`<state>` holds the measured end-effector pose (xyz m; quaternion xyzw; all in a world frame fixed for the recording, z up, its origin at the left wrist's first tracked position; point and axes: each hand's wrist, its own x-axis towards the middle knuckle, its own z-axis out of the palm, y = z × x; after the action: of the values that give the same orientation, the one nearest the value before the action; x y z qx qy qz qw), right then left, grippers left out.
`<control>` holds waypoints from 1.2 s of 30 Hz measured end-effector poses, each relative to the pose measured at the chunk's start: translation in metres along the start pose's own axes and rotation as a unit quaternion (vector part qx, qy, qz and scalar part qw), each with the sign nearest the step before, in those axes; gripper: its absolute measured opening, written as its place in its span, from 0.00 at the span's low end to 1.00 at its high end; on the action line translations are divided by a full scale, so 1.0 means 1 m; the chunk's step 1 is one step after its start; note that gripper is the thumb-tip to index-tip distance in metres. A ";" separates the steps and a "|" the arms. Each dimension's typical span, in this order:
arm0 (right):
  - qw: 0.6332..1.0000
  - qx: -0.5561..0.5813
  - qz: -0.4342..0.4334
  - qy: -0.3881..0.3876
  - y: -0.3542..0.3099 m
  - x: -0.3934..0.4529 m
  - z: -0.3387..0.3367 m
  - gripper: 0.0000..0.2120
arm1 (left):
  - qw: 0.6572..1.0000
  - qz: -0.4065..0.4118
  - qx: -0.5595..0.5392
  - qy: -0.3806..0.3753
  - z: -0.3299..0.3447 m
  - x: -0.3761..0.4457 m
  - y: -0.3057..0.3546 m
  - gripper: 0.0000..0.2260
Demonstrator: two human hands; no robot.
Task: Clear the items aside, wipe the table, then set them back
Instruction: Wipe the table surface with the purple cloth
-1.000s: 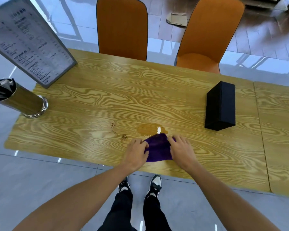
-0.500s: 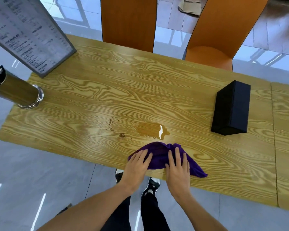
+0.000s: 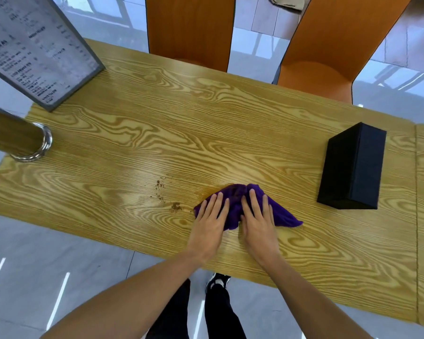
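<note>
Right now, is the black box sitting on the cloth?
No, the black box stands on bare table to the right of the cloth, clear of it.

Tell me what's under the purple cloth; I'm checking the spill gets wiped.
Both hands, left hand and right hand, press the purple cloth flat. A brown wet edge shows at its upper left; anything beneath is covered. Crumbs lie uncovered beside it.

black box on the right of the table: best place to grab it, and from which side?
Judging by its shape, grip the black box across its two long side faces, coming from above with the right hand, which is nearer. It is a tall narrow block, standing free on the table, with nothing against it.
</note>
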<state>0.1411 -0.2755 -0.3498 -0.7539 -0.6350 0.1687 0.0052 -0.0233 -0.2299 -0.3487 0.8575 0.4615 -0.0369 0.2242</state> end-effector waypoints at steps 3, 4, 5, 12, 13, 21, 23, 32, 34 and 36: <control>1.000 0.016 -0.005 -0.002 -0.002 0.026 -0.010 0.26 | 1.000 0.001 -0.001 0.014 -0.009 0.027 -0.006 0.36; 1.000 0.023 -0.003 -0.005 -0.002 0.036 -0.013 0.26 | 1.000 0.002 -0.001 0.017 -0.012 0.037 -0.009 0.36; 1.000 0.027 -0.002 -0.007 -0.003 0.045 -0.017 0.26 | 1.000 0.003 -0.002 0.019 -0.015 0.045 -0.012 0.35; 0.999 0.027 -0.030 0.022 -0.004 0.102 -0.035 0.24 | 0.998 0.019 -0.001 0.052 -0.043 0.095 -0.033 0.29; 0.999 0.022 -0.034 0.029 -0.005 0.108 -0.039 0.23 | 0.998 0.018 0.001 0.054 -0.048 0.100 -0.034 0.26; 0.999 0.019 -0.028 0.028 -0.013 0.114 -0.053 0.17 | 0.998 0.030 -0.004 0.051 -0.066 0.103 -0.037 0.17; 0.999 0.019 -0.032 0.028 -0.015 0.099 -0.048 0.18 | 0.998 0.038 -0.008 0.052 -0.064 0.087 -0.034 0.18; 0.990 0.130 0.022 0.050 -0.031 0.077 -0.063 0.16 | 0.989 0.006 -0.088 0.119 -0.088 0.074 -0.045 0.15; 0.989 0.137 0.021 0.057 -0.037 0.098 -0.070 0.16 | 0.986 -0.013 -0.101 0.134 -0.105 0.091 -0.054 0.15; 0.991 0.120 0.015 0.063 -0.044 0.120 -0.073 0.15 | 0.984 -0.027 -0.111 0.140 -0.116 0.108 -0.067 0.16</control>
<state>0.1348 -0.1373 -0.3012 -0.7664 -0.5970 0.1961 0.1329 -0.0330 -0.0661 -0.2975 0.8112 0.5124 0.1289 0.2505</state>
